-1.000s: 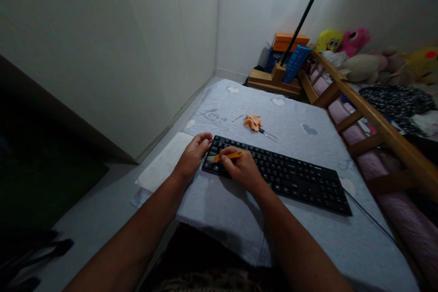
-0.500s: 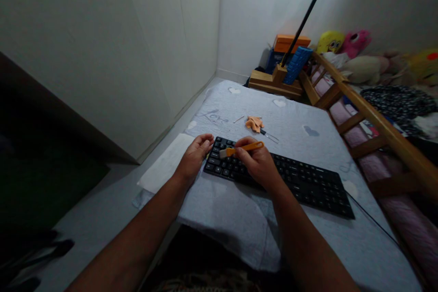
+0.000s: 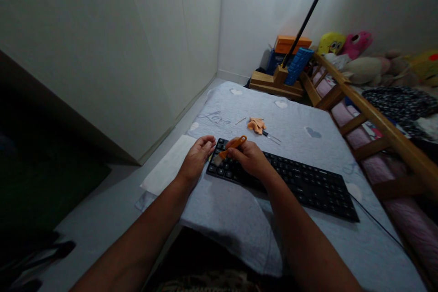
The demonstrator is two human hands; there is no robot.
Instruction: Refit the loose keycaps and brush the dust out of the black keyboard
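A black keyboard (image 3: pixel 301 178) lies at a slant across the cloth-covered surface. In my right hand (image 3: pixel 251 157) is a small brush (image 3: pixel 224 154) with an orange handle, pinched between thumb and fingers. Its pale bristles touch the keys near the keyboard's left end, and the handle tilts up to the right. My left hand (image 3: pixel 196 157) rests along the left edge of the keyboard, fingers loosely stretched towards its far corner. A small yellow bit shows between that hand and the edge; what it is I cannot make out.
Beyond the keyboard lie a crumpled orange cloth (image 3: pixel 256 125), a two-pronged tool (image 3: pixel 272 137) and a thin stick (image 3: pixel 241 121). White paper (image 3: pixel 164 169) sits left of my left hand. A cable (image 3: pixel 376 221) runs off right, near a wooden bed rail (image 3: pixel 379 125). A white cabinet (image 3: pixel 147 54) stands left.
My right hand has shifted slightly left and turned the brush steeper, bringing the bristles down and left over the keys. My left hand stays at the keyboard's edge.
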